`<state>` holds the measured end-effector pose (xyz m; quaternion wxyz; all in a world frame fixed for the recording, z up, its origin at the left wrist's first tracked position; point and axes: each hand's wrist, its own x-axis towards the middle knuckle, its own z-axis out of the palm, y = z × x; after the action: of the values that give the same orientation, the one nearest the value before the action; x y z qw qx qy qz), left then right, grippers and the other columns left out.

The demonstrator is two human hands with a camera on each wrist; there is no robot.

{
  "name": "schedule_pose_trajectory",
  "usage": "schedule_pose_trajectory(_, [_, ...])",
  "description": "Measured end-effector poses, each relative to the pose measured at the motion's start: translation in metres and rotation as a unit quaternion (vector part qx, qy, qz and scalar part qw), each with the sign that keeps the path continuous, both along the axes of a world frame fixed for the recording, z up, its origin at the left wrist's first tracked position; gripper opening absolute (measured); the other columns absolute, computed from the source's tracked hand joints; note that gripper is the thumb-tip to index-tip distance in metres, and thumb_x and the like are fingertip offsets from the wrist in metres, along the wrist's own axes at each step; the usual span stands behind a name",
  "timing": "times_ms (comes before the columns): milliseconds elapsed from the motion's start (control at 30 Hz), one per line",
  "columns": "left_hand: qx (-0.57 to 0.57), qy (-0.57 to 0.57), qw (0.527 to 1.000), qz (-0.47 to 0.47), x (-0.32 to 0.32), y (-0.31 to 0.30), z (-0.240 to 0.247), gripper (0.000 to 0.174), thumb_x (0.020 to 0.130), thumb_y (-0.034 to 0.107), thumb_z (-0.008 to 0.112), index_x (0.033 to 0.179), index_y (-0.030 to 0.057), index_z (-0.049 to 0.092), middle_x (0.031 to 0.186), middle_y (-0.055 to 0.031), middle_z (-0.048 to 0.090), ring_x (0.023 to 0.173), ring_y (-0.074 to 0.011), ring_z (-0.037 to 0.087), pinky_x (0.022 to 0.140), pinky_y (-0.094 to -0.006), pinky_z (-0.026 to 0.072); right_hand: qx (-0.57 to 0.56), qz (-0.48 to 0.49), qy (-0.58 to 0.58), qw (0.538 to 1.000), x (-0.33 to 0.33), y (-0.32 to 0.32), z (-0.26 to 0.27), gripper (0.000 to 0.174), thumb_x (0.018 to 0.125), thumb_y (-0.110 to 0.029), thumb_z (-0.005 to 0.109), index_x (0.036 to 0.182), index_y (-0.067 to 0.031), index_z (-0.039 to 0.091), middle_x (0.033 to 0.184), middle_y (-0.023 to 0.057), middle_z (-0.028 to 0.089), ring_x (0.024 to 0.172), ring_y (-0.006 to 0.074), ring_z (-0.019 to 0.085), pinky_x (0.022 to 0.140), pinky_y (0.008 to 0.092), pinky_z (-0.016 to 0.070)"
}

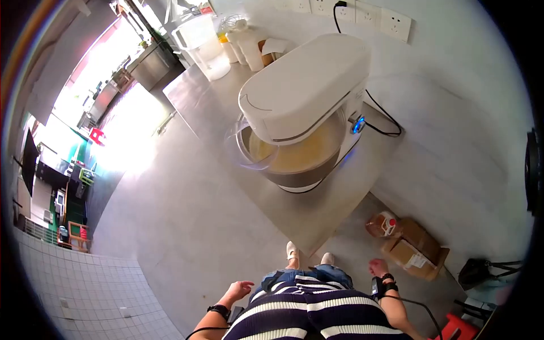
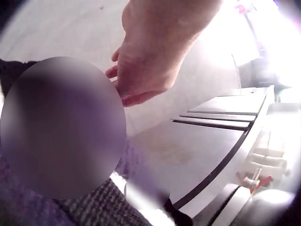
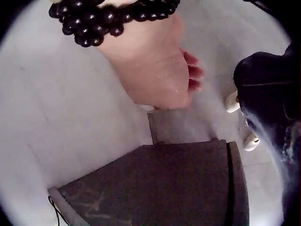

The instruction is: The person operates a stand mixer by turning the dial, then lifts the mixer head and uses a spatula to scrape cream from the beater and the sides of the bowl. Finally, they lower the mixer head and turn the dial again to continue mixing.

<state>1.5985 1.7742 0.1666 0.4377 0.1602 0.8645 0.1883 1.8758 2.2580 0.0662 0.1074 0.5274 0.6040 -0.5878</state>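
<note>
Both hands hang beside the body with nothing in them. My left hand is low at the left of the striped top, its fingers loosely bent; the left wrist view shows that hand from the wrist side, partly hiding its fingers. At the right hip, my right hand has loosely curled fingers, and in the right wrist view the hand touches nothing. Ahead stands a white stand mixer with its head lowered over a metal bowl of pale yellow contents. Its knob glows blue.
The mixer stands on a metal table against the wall. A clear pitcher and white bottles are at its far end. On the floor at right lie a cardboard box and a plastic jug. A black power cord trails behind the mixer.
</note>
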Motion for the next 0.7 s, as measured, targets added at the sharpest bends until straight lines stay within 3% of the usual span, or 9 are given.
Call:
schedule_pose_trajectory(133, [0.012,0.022,0.999,-0.039,-0.012,0.019,0.024,0.024,0.076,0.017,0.056,0.098,0.0175,0.065,0.071,-0.0083,0.064,0.065,-0.0193,0.063,0.064,-0.0306,0.0508,-0.027,-0.039,0.089,0.995,-0.011,0.009,-0.001,0.014,0.075,-0.007,0.055,0.085,-0.0019,0.063,0.064,0.0071,0.061,0.053,0.0137,0.056,0.046,0.0258,0.0434])
schedule_pose_trajectory(233, [0.067,-0.016,0.998,0.003,-0.015,0.043,0.052,0.024,0.076,0.015,0.058,0.099,0.0155,0.065,0.077,-0.0068,0.066,0.072,-0.0206,0.064,0.067,-0.0307,0.0505,0.032,0.101,0.062,0.992,-0.042,0.016,0.034,0.017,0.075,-0.010,0.057,0.088,-0.0022,0.065,0.067,0.0070,0.062,0.059,0.0144,0.058,0.053,0.0270,0.0464])
schedule_pose_trajectory(333, [0.142,-0.016,0.987,-0.069,-0.017,0.057,0.077,0.025,0.075,0.013,0.060,0.100,0.0139,0.064,0.081,-0.0067,0.066,0.077,-0.0226,0.063,0.071,-0.0314,0.0501,0.143,0.278,0.109,0.944,-0.067,0.010,0.072,0.020,0.074,-0.013,0.060,0.092,-0.0061,0.066,0.067,0.0062,0.063,0.064,0.0166,0.060,0.062,0.0286,0.0487])
schedule_pose_trajectory(367, [0.110,-0.007,0.989,-0.100,-0.019,0.060,0.086,0.028,0.074,0.012,0.062,0.102,0.0150,0.064,0.089,-0.0073,0.065,0.084,-0.0244,0.061,0.076,-0.0328,0.0488,0.053,0.255,0.121,0.958,-0.069,0.007,0.085,0.023,0.073,-0.018,0.065,0.094,-0.0110,0.067,0.072,0.0065,0.063,0.071,0.0186,0.061,0.067,0.0294,0.0489])
schedule_pose_trajectory(467, [0.111,0.038,0.979,-0.167,-0.028,0.052,0.113,0.030,0.076,0.015,0.063,0.106,0.0179,0.063,0.100,-0.0068,0.063,0.089,-0.0242,0.059,0.079,-0.0333,0.0474,0.108,0.369,0.163,0.908,-0.086,-0.010,0.159,0.025,0.071,-0.022,0.068,0.094,-0.0126,0.067,0.081,0.0072,0.063,0.075,0.0178,0.061,0.067,0.0298,0.0487])
schedule_pose_trajectory(533, [0.089,0.036,0.970,-0.224,-0.029,0.041,0.115,0.045,0.075,0.019,0.065,0.118,0.0213,0.054,0.109,-0.0055,0.060,0.099,-0.0231,0.054,0.084,-0.0350,0.0437,0.059,0.433,0.141,0.888,-0.085,-0.015,0.181,0.030,0.072,-0.023,0.070,0.100,-0.0115,0.065,0.089,0.0058,0.063,0.079,0.0155,0.059,0.067,0.0275,0.0481])
schedule_pose_trajectory(600, [0.083,0.037,0.963,-0.253,-0.025,0.037,0.134,0.054,0.073,0.022,0.067,0.124,0.0215,0.048,0.112,-0.0051,0.059,0.103,-0.0232,0.052,0.088,-0.0363,0.0417,0.068,0.472,0.108,0.872,-0.076,-0.020,0.195,0.035,0.070,-0.024,0.071,0.103,-0.0173,0.064,0.086,0.0073,0.061,0.080,0.0207,0.059,0.072,0.0304,0.0485])
schedule_pose_trajectory(633, [0.066,-0.012,0.963,-0.260,-0.024,0.039,0.143,0.067,0.072,0.026,0.069,0.131,0.0213,0.039,0.123,-0.0047,0.051,0.112,-0.0251,0.046,0.091,-0.0401,0.0384,0.033,0.484,0.128,0.865,-0.067,-0.021,0.187,0.044,0.069,-0.025,0.072,0.111,-0.0186,0.060,0.092,0.0081,0.059,0.085,0.0227,0.058,0.075,0.0316,0.0481])
schedule_pose_trajectory(700, [0.080,0.024,0.958,-0.276,-0.020,0.036,0.154,0.070,0.071,0.027,0.069,0.133,0.0218,0.036,0.128,-0.0042,0.046,0.116,-0.0262,0.042,0.093,-0.0415,0.0361,0.069,0.496,0.107,0.859,-0.055,-0.028,0.191,0.047,0.069,-0.025,0.071,0.114,-0.0186,0.058,0.096,0.0089,0.058,0.089,0.0232,0.057,0.077,0.0322,0.0479])
